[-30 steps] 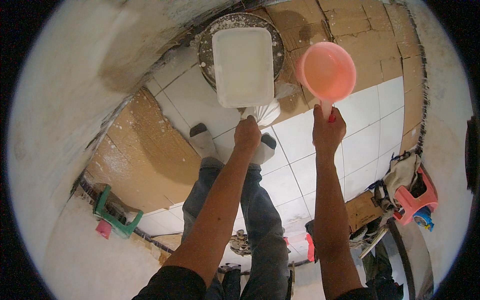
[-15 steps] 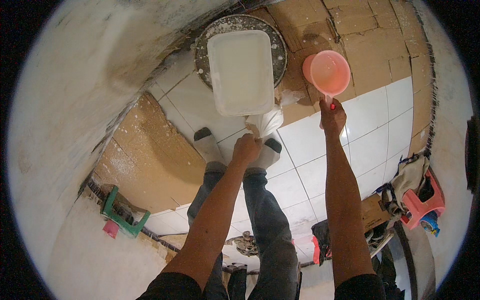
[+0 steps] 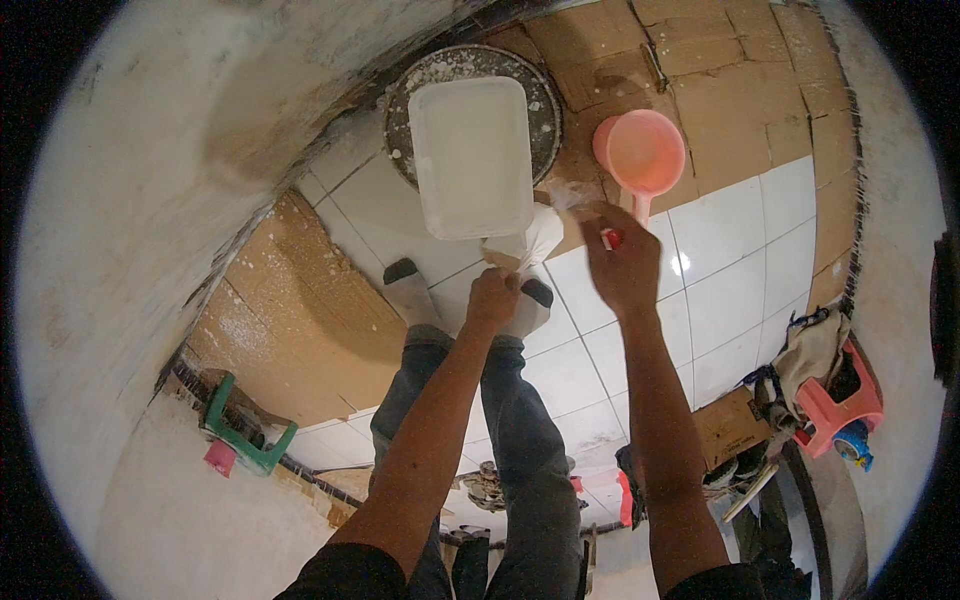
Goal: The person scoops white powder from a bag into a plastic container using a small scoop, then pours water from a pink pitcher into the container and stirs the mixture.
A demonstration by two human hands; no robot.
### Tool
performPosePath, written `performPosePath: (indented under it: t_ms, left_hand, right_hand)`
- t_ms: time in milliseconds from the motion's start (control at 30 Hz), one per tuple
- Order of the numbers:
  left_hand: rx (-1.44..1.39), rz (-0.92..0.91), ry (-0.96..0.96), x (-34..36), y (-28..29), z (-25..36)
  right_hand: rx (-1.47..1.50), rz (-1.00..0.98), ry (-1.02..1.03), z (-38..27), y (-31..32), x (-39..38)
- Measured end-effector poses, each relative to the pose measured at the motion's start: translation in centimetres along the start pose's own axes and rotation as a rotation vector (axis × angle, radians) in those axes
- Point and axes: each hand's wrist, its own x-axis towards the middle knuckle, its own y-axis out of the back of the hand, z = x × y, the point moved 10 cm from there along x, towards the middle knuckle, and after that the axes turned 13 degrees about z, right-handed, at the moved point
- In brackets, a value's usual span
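My left hand (image 3: 493, 302) is closed around the gathered neck of a white bag (image 3: 540, 238), which hangs just below a white rectangular tub (image 3: 522, 215) of pale liquid. The tub rests on a dark round lid (image 3: 545, 130) spattered with white. My right hand (image 3: 622, 260) is off the pink dipper (image 3: 645, 150), its fingers stretched toward the bag and a scrap of clear plastic (image 3: 573, 193). Something small and red shows at its fingers. The dipper stands on cardboard, its handle pointing toward me beside that hand.
Flattened cardboard (image 3: 740, 110) covers the floor at the back and left, with white tiles (image 3: 720, 245) between. A green stool (image 3: 240, 430) lies at the lower left; a pink stool (image 3: 840, 405) with cloths sits at the right. My feet are close below the tub.
My right hand has let go of the dipper's handle and moved left toward the bag. My left hand keeps its grip on the bag. The view has shifted slightly.
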Motion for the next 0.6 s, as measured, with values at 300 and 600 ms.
performPosePath:
  t_ms: [300, 600]
  left_hand:
    - [0.127, -0.091, 0.116, 0.2, -0.3, 0.9]
    - [0.065, 0.047, -0.124, 0.1, -0.6, -2.8]
  right_hand:
    - [0.231, -0.388, 0.046, -3.0, -5.3, 1.3]
    - [0.124, -0.447, 0.021, -4.8, -6.2, 0.7]
